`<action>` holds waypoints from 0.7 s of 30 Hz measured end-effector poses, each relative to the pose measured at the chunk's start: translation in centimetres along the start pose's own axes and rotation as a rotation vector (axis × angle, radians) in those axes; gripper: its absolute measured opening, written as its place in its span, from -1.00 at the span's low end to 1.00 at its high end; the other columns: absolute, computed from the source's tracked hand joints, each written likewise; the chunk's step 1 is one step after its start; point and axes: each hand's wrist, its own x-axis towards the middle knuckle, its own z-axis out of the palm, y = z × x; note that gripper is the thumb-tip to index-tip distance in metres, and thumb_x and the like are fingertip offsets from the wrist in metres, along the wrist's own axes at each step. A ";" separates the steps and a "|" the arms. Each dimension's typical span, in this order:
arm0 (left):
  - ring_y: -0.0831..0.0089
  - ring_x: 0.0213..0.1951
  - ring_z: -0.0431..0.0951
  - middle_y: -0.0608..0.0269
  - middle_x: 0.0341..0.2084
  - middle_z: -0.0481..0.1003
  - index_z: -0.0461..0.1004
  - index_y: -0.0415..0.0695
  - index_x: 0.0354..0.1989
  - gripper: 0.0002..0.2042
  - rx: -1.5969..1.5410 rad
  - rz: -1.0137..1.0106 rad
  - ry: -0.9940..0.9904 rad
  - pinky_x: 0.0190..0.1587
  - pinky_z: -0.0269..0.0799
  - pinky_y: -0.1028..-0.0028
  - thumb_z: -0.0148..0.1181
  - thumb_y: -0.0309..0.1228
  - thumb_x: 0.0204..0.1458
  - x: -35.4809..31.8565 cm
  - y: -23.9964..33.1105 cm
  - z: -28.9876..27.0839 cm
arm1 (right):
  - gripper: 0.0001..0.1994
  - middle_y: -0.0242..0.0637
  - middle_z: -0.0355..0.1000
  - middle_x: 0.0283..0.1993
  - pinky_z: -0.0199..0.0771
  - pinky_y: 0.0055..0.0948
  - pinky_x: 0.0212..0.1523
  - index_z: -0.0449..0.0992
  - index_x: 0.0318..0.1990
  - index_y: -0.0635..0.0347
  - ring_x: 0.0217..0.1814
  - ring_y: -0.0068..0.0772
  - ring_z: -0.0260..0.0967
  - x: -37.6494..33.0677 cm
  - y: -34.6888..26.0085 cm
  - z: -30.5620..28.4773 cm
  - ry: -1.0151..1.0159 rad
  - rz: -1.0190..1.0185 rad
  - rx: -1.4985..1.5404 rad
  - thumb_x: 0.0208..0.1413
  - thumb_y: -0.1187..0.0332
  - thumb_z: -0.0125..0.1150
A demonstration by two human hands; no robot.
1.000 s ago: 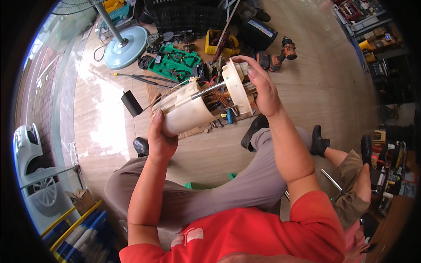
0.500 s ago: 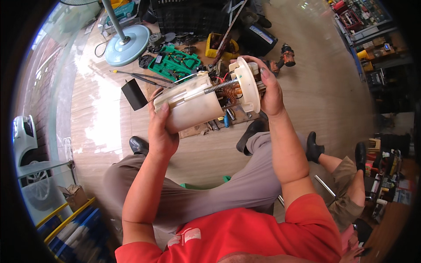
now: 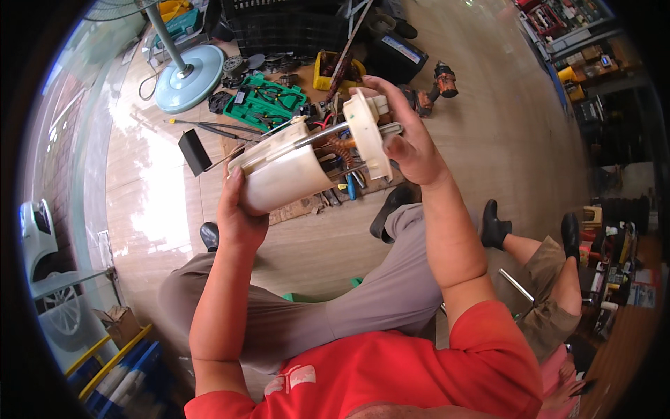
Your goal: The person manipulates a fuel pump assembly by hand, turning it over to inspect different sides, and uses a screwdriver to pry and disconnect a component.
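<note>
A fuel pump module hangs in the air before me, tilted with its flange end up and to the right. My left hand [image 3: 241, 220] is closed round the lower part of its off-white plastic cup [image 3: 286, 183], thumb on the near side. At the other end, my right hand [image 3: 417, 143] grips the round flange [image 3: 366, 133], fingers at its upper edge and thumb lower, by the pipe stubs. Between cup and flange show a metal rod [image 3: 321, 135] and a brown corrugated hose [image 3: 342, 150]. A black float block [image 3: 194, 152] sticks out left on a wire arm.
Beyond the module lie a green tool case [image 3: 265, 101], a yellow bin [image 3: 324, 70], a black battery [image 3: 394, 59] and an orange-black cordless drill [image 3: 444, 80]. A fan's pale blue base [image 3: 188, 80] stands far left. Another person's legs [image 3: 537, 258] are at right.
The module has shifted a little left in view, partly with the whole scene. My right hand has changed its hold: its thumb has moved down towards the pipe stubs, and the fingers are straighter.
</note>
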 end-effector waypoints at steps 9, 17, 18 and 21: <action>0.18 0.22 0.31 0.18 0.22 0.29 0.10 0.01 0.37 -0.36 0.025 0.031 -0.041 0.26 0.21 0.15 0.08 -0.08 0.13 0.1 -0.2 -1.1 | -0.20 -0.18 0.44 -0.03 0.40 -0.40 0.02 0.26 0.20 0.26 0.01 -0.38 0.39 0.0 -1.2 0.3 0.071 -0.118 -0.233 0.02 -0.23 0.25; 0.22 0.22 0.30 0.18 0.20 0.29 0.11 0.01 0.35 -0.40 0.068 0.079 -0.034 0.25 0.23 0.19 0.06 -0.13 0.14 -0.2 -0.6 0.8 | -0.14 -0.22 0.35 0.05 0.29 -0.45 0.11 0.19 0.22 0.28 0.08 -0.42 0.30 0.3 -0.6 -0.6 0.051 -0.098 -0.055 -0.01 -0.28 0.23; 0.23 0.21 0.31 0.19 0.19 0.29 0.11 0.01 0.35 -0.41 0.069 0.089 -0.032 0.25 0.23 0.20 0.06 -0.14 0.14 -0.2 -0.5 1.3 | -0.02 -0.20 0.29 0.17 0.23 -0.44 0.20 0.13 0.26 0.33 0.19 -0.40 0.26 0.2 -0.7 -0.7 0.040 -0.038 -0.029 -0.06 -0.36 0.21; 0.24 0.21 0.29 0.16 0.18 0.28 0.11 0.00 0.34 -0.40 0.097 0.120 -0.013 0.23 0.23 0.23 0.07 -0.17 0.12 -0.3 -0.5 2.3 | -0.02 -0.11 0.21 0.25 0.19 -0.37 0.25 0.10 0.27 0.33 0.26 -0.32 0.20 0.3 -0.3 -1.1 0.052 -0.055 -0.004 -0.05 -0.37 0.16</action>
